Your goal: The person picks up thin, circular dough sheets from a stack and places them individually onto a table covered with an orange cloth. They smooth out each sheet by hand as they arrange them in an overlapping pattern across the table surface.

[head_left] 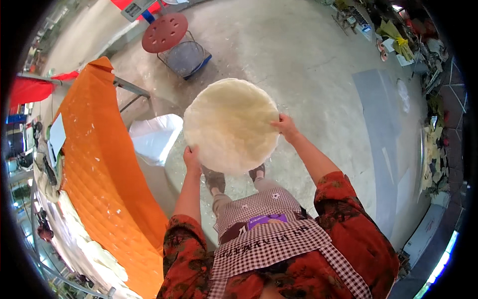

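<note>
Gripping one round white fluffy disc (230, 124), two hands: left hand (191, 158), right hand (285, 125), beside one orange quilted table (107, 174).

Bright, even daylight with soft, faint shadows. The pale round sheet (230, 124) between the fingers (279, 122) is nearly washed out. Heavy fisheye bending and black vignette far beyond them; edges blur.

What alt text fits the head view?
A person's left hand and right hand hold a round, cream-white fluffy disc by its edges above a concrete floor, beside an orange quilted sheet.
</note>
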`<state>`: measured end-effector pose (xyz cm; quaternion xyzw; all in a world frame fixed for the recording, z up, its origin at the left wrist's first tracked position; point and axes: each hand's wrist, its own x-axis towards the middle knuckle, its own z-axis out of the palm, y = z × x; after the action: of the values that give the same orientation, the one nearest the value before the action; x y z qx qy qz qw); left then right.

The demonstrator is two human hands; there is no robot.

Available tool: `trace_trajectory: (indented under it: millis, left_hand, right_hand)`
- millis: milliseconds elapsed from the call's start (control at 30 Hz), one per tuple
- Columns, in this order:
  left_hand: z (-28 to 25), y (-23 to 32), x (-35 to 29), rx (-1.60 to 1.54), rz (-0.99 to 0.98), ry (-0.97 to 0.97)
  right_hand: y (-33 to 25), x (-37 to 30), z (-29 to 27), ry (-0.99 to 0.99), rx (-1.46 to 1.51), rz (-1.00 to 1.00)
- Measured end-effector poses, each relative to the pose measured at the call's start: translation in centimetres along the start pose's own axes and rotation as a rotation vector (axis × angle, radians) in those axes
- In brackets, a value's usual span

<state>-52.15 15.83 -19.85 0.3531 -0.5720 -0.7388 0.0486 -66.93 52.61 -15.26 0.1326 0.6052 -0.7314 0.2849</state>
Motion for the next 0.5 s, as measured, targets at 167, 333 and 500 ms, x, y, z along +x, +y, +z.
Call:
trace_trajectory:
  millis: [167,333,500]
  left_hand:
    - [2.9,-1.6,0.0,0.074,-0.095,0.143]
    - [2.8,-0.7,0.0,0.172,-0.117,0.111]
    - [2.5,-1.4,1.7,0.580,0.040,0.353]
  right_hand:
    - [4.5,1.7,-2.8,0.140,-0.183,0.060]
    - [2.8,2.2,-2.5,0.169,-0.178,-0.031]
    - [1.3,4.2,-1.2,0.241,-0.440,-0.063]
